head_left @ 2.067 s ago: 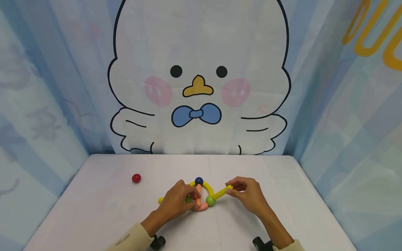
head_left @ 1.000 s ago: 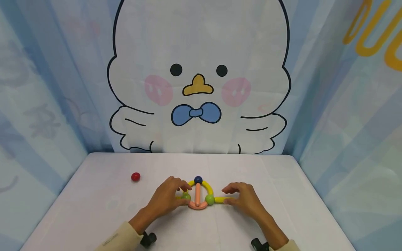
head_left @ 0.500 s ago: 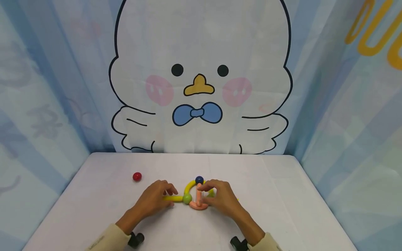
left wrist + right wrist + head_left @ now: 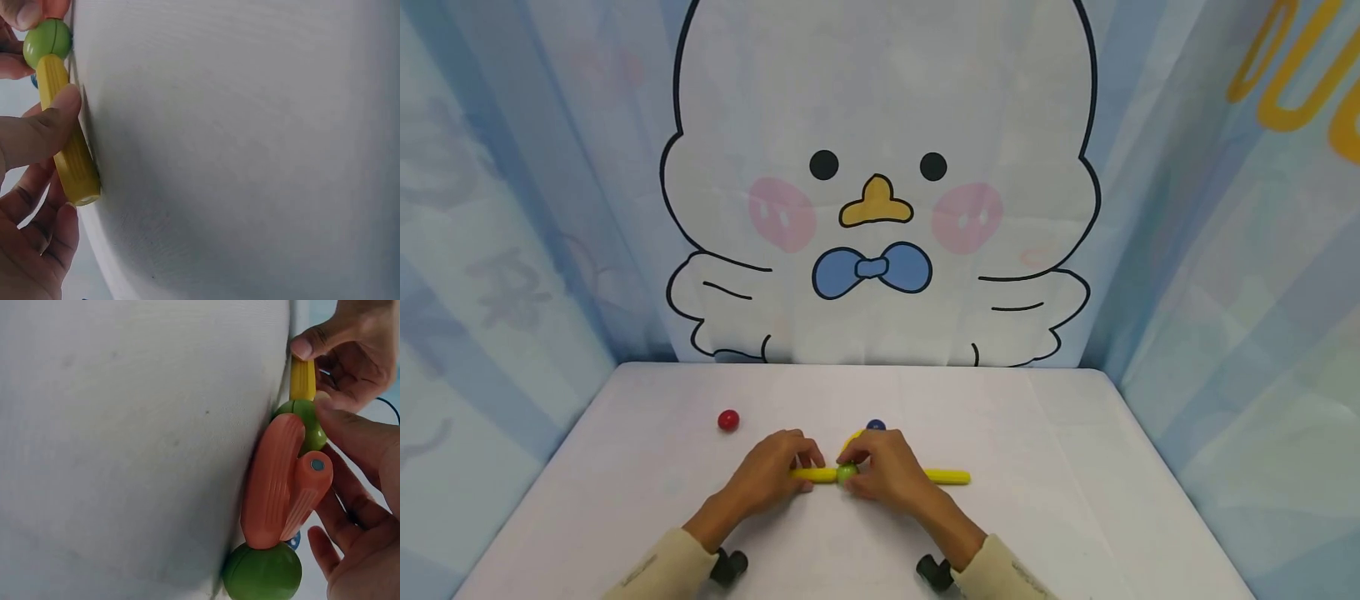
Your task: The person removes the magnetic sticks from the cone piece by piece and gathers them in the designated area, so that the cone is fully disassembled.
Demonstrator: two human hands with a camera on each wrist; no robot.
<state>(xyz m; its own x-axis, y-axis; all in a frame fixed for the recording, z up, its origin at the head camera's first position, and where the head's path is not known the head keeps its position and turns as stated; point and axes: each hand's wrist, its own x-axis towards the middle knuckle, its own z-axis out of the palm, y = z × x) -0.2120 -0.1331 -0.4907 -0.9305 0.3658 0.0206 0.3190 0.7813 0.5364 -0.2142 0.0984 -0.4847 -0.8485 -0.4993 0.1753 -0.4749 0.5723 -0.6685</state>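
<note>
Lying roughly midway between the left and right edges of the table (image 4: pixel 1037 517), a ball-and-stick toy (image 4: pixel 847 471) is stretching its long axis sideways, about parallel to the back edge. Its left yellow stick (image 4: pixel 814 475) is pointing toward the left edge; its right yellow stick (image 4: pixel 947 477) is pointing toward the right edge. The left hand (image 4: pixel 771 471) is pinching the left yellow stick between thumb and fingers, and the right hand (image 4: pixel 887 475) is pinching the left green ball (image 4: pixel 47 44) at that stick's inner end. A blue ball (image 4: pixel 876 425) is sitting on the side toward the back edge. A curved pink piece (image 4: pixel 265 487) is running between the left green ball and the other green ball (image 4: pixel 262 572), while a straight pink stick (image 4: pixel 312 481) is resting against it. A red ball (image 4: pixel 728 421) is lying apart, toward the back left corner.
</note>
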